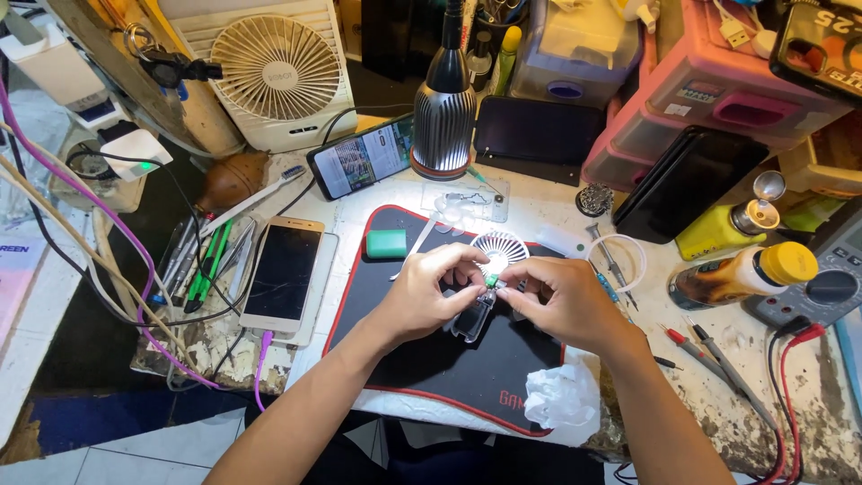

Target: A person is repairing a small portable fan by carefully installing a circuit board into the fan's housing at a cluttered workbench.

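My left hand and my right hand meet over a black mat with a red edge. Together they pinch a small green circuit board that sits at the top of a clear plastic casing. A small white fan grille lies on the mat just behind my fingers. A green eraser-like block rests at the mat's far left corner.
A gold phone lies left of the mat beside several pens and tools. A lamp, a lit phone and a white desk fan stand behind. Bottles, a multimeter with probes and crumpled tissue lie right.
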